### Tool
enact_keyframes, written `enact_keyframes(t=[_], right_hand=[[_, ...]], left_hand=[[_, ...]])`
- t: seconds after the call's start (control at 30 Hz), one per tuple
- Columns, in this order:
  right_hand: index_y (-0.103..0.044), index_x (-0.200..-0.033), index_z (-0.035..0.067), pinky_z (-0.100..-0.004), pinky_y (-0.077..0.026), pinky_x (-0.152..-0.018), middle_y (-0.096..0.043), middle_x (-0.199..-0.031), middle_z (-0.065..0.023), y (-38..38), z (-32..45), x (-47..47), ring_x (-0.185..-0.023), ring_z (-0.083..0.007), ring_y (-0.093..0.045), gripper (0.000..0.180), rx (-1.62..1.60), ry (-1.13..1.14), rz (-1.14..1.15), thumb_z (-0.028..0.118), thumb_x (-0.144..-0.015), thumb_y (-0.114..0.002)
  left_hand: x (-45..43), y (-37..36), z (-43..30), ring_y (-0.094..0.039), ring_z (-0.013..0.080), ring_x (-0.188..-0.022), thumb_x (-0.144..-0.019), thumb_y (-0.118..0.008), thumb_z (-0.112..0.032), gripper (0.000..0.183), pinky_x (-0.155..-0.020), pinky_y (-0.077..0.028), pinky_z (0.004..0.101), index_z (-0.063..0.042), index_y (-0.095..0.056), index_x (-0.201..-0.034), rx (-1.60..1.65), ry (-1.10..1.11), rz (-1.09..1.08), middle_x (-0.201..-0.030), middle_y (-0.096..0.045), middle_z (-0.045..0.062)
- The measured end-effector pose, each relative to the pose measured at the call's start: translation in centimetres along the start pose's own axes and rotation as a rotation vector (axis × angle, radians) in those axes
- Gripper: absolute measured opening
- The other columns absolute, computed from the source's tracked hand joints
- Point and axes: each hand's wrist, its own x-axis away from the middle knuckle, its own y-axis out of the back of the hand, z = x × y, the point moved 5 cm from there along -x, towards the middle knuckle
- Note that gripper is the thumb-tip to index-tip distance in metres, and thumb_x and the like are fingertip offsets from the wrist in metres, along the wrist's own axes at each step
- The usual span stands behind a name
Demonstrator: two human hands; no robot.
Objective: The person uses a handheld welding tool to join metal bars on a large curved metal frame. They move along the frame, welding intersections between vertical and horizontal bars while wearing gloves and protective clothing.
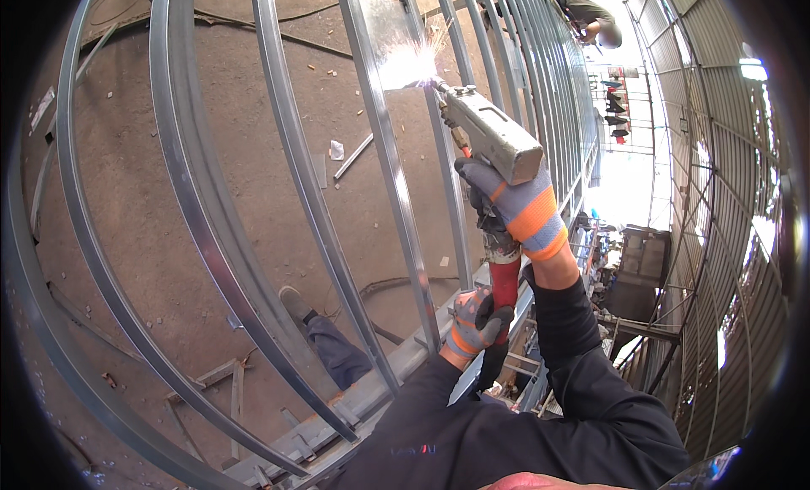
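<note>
A metal-bodied handheld welding torch (497, 132) points up and left, its tip at a bright arc with flying sparks. My right hand (522, 202), in a grey and orange glove, is closed around the torch's grip below the body. Lower down, my left hand (474, 322), gloved likewise, grips the red sleeve (505, 284) of the torch's cable. The arc burns at a steel bar (448, 174) beside a flat metal plate (386, 31); glare hides the exact spot. Parallel steel bars (386, 142) run across the frame before me.
Below the bars lies a dirt floor (240, 174) with scraps, a short metal strip (353, 156) and cables. A steel beam (411, 357) edges the frame near my body. Another person (588, 15) bends at the far end. Cluttered racks (639, 256) stand at the right.
</note>
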Motion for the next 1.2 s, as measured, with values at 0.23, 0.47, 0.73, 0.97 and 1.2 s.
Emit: enact_keyframes(t=[0.23,0.47,0.73,0.97,1.2], right_hand=[[-0.068,-0.113,-0.004,-0.0274,-0.049,-0.049,-0.068,-0.075,-0.0049,0.1,-0.3,0.0,-0.058,-0.0100,-0.064,0.036,-0.022,-0.007,0.011,0.019,-0.088,-0.078],[-0.067,-0.117,-0.004,-0.0289,-0.051,-0.053,-0.070,-0.080,-0.0063,0.3,-0.6,0.1,-0.062,-0.0115,-0.065,0.040,-0.032,-0.065,0.030,0.020,-0.087,-0.079],[-0.066,-0.125,-0.004,-0.0333,-0.056,-0.067,-0.074,-0.095,-0.0130,0.4,-0.7,0.0,-0.078,-0.0179,-0.070,0.048,0.090,0.080,0.009,0.020,-0.085,-0.079],[-0.067,-0.122,-0.005,-0.0283,-0.054,-0.063,-0.073,-0.091,-0.0098,0.4,-0.2,0.8,-0.071,-0.0123,-0.068,0.044,-0.010,-0.125,0.050,0.017,-0.086,-0.078],[-0.068,-0.123,-0.002,-0.0286,-0.055,-0.073,-0.075,-0.100,-0.0076,5.4,2.1,6.2,-0.083,-0.0137,-0.069,0.040,0.092,0.045,0.065,0.007,-0.085,-0.076]], left_hand=[[0.3,0.0,0.1,-0.046,0.0345,-0.050,-0.079,-0.075,-0.013,0.037,-0.051,-0.037,0.0442,-0.006,-0.051,-0.106,-0.045,-0.075,-0.028,-0.062,-0.048,0.009],[0.7,-0.1,0.1,-0.053,0.0353,-0.054,-0.080,-0.070,-0.019,0.023,-0.053,-0.041,0.0444,-0.008,-0.055,-0.094,-0.125,-0.057,0.016,-0.064,-0.052,0.009],[1.0,-0.2,0.8,-0.057,0.0368,-0.058,-0.084,-0.065,-0.027,0.021,-0.056,-0.045,0.0448,-0.008,-0.058,-0.084,-0.138,-0.014,0.008,-0.067,-0.056,0.009],[1.1,0.2,0.1,-0.064,0.0365,-0.072,-0.091,-0.059,-0.033,0.030,-0.075,-0.050,0.0467,-0.004,-0.066,-0.100,-0.198,-0.037,-0.038,-0.080,-0.067,0.011],[0.0,0.2,-0.9,-0.071,0.0282,-0.079,-0.101,-0.049,-0.030,0.036,-0.082,-0.051,0.0420,-0.003,-0.072,-0.104,-0.248,-0.037,-0.099,-0.080,-0.073,0.004]])
